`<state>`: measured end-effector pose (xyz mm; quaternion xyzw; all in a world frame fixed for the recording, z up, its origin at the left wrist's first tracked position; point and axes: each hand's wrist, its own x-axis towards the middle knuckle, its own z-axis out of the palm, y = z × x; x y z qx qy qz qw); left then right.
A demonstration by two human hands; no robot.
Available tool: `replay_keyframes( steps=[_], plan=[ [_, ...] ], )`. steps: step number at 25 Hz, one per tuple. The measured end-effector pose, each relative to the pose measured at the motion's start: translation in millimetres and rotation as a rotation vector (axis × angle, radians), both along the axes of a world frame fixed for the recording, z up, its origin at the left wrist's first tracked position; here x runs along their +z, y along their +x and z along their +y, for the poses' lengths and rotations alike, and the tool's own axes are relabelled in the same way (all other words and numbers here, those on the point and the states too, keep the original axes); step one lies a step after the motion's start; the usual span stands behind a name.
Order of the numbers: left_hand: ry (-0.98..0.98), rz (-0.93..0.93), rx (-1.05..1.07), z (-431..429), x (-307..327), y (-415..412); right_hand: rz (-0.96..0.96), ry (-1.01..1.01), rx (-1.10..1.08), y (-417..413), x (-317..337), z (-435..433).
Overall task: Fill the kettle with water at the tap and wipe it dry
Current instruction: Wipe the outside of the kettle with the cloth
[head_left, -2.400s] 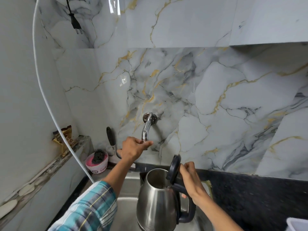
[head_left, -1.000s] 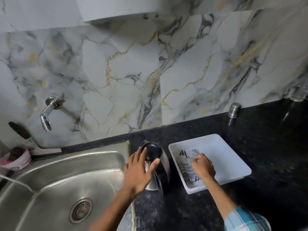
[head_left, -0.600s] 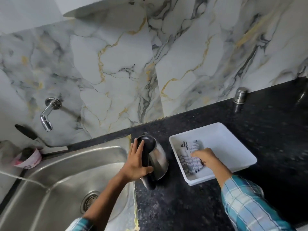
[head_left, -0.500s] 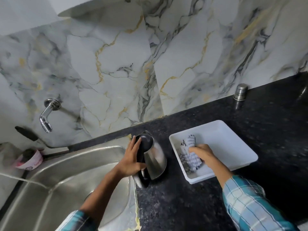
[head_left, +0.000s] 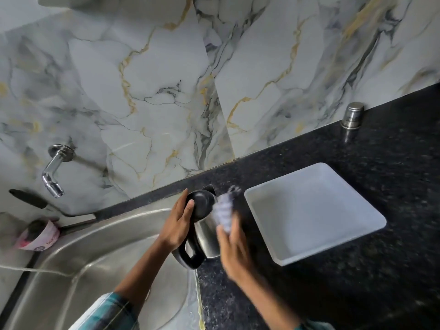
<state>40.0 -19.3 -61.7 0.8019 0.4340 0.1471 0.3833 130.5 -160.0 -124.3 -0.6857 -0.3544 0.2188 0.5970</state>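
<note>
A steel kettle [head_left: 206, 239] with a black lid and black handle stands on the dark counter at the sink's right rim, lid closed. My left hand [head_left: 177, 223] rests on the lid and the top of the handle, fingers wrapped around them. My right hand [head_left: 232, 248] holds a striped white cloth [head_left: 224, 211], blurred by motion, against the kettle's right side. The chrome tap [head_left: 53, 171] juts from the marble wall at the left, with no water running.
A white tray [head_left: 314, 214] lies on the black granite counter [head_left: 392, 163] right of the kettle. A steel sink [head_left: 90, 263] fills the lower left. A small steel canister [head_left: 353, 115] stands by the wall. A pink tub [head_left: 39, 235] and a black-handled utensil [head_left: 28, 198] sit left of the sink.
My right hand lifted the striped cloth out of the white tray and brought it left onto the kettle's side. My left hand stayed on the kettle's lid.
</note>
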Motion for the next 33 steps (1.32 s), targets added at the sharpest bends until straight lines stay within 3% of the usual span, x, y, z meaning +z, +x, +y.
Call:
replay_keyframes(
  steps=[2, 4, 8, 14, 20, 25, 29, 33],
  plan=[
    [-0.029, -0.021, -0.012, 7, -5, 0, -0.245, -0.029, 0.057, -23, -31, 17],
    [-0.049, -0.037, -0.023, 13, -7, -1, -0.27, 0.009, -0.011, -24, -36, 32],
    [-0.054, -0.057, -0.042, 19, -14, -3, -0.038, 0.128, -0.166, 9, -29, 63],
    [-0.045, -0.137, 0.127, 8, -15, 13, 0.321, -0.134, 0.155, 66, -23, 110],
    [-0.01, -0.223, 0.364, -15, -18, 27, 0.631, -0.021, -0.122, 27, -49, 90],
    [0.026, -0.205, 0.356, -18, -19, 27, 0.382, 0.057, -0.205, -6, -39, 79],
    [0.058, -0.194, 0.357, -14, -18, 26, 0.187, 0.047, -0.035, 14, -2, 91],
    [0.062, -0.171, 0.381, -14, -20, 28, 0.491, -0.175, 0.116, 50, 9, 105]
  ],
)
